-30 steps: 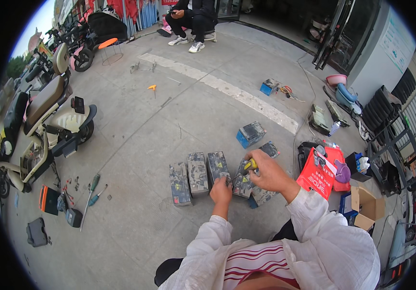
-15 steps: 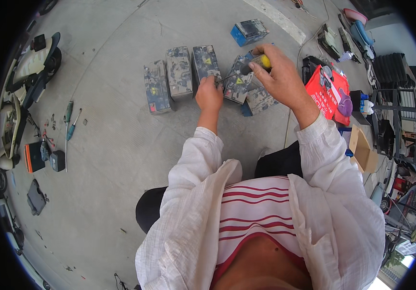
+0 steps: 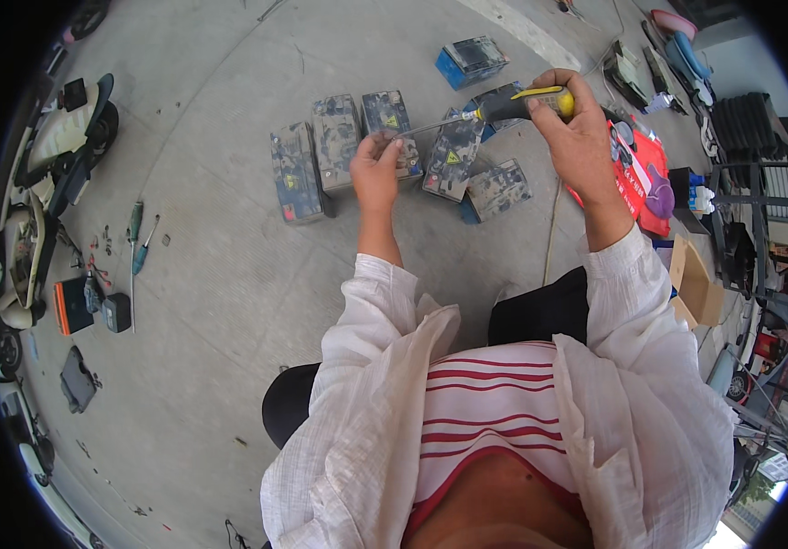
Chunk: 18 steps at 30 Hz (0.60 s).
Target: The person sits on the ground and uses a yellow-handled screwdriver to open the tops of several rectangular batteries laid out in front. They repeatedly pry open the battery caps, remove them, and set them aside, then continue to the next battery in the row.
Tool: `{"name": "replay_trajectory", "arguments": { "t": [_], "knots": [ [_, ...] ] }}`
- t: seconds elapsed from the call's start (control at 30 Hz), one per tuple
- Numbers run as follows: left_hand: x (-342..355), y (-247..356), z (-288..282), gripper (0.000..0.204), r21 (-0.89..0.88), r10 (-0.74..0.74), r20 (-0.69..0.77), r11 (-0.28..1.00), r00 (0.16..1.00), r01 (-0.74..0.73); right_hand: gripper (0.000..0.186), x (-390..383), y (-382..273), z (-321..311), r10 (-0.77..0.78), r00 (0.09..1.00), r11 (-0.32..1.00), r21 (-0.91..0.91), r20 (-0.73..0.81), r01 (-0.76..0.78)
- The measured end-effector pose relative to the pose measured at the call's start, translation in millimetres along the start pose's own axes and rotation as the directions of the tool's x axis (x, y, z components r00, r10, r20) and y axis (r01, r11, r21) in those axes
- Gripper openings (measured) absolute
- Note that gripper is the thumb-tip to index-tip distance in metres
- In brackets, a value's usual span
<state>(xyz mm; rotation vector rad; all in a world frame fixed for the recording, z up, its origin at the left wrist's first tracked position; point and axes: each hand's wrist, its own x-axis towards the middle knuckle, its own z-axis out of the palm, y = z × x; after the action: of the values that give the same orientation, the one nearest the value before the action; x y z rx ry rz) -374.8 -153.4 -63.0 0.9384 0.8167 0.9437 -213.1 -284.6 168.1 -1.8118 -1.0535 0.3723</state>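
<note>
My right hand is wrapped round the yellow-and-black handle of a screwdriver. Its long metal shaft slants down leftward to the fingers of my left hand. That hand is closed in a pinch at the shaft's tip, over the front of a camouflage-patterned battery; anything small between the fingers is hidden. Two similar batteries, one in the middle and one at the outer left, stand beside it. Right of my left hand, another camouflage battery is tilted under the shaft.
More batteries lie at the right and farther off. A red bag and an open cardboard box are on the right. Two screwdrivers and a cordless drill lie on the left floor.
My right hand has lifted and moved right with the screwdriver, showing more of its shaft. My left hand has shifted slightly left, still pinched near the tip.
</note>
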Motion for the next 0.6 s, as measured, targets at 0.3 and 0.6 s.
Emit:
{"name": "replay_trajectory", "arguments": {
  "t": [0.3,0.6],
  "knots": [
    [-4.7,109.9,-2.6,0.020,-0.653,0.196,0.008,0.744,0.981,-0.144,0.021,10.1,33.7,-12.1,0.362,0.919,0.635,0.682,0.154,-0.364],
    [-12.5,130.2,-6.6,0.020,-0.821,0.317,0.065,0.556,0.946,-0.130,0.015,6.2,23.2,3.2,0.375,0.880,0.471,0.758,0.292,-0.452]
  ]
}}
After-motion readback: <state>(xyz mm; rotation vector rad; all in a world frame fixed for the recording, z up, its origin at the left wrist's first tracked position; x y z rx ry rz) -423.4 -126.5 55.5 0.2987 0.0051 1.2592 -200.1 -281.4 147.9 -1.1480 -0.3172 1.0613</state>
